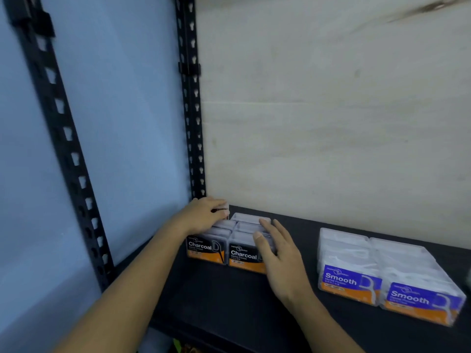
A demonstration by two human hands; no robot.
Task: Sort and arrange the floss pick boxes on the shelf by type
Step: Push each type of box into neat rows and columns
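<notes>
Two rows of clear Charcoal floss pick boxes (207, 250) with black and orange labels stand at the left end of the black shelf (254, 301). My left hand (204, 214) grips a Charcoal box (224, 209) at the back of the left row, near the corner post. My right hand (277, 250) lies flat with fingers apart against the right side of the right Charcoal row (243, 254). Two rows of Smooth floss pick boxes (351, 278) with blue and orange labels stand further right, apart from the Charcoal group.
A black perforated upright (192, 123) stands at the shelf's back left corner and another (68, 149) at the front left. A pale wooden panel (331, 110) backs the shelf. A bare gap of shelf separates the two groups.
</notes>
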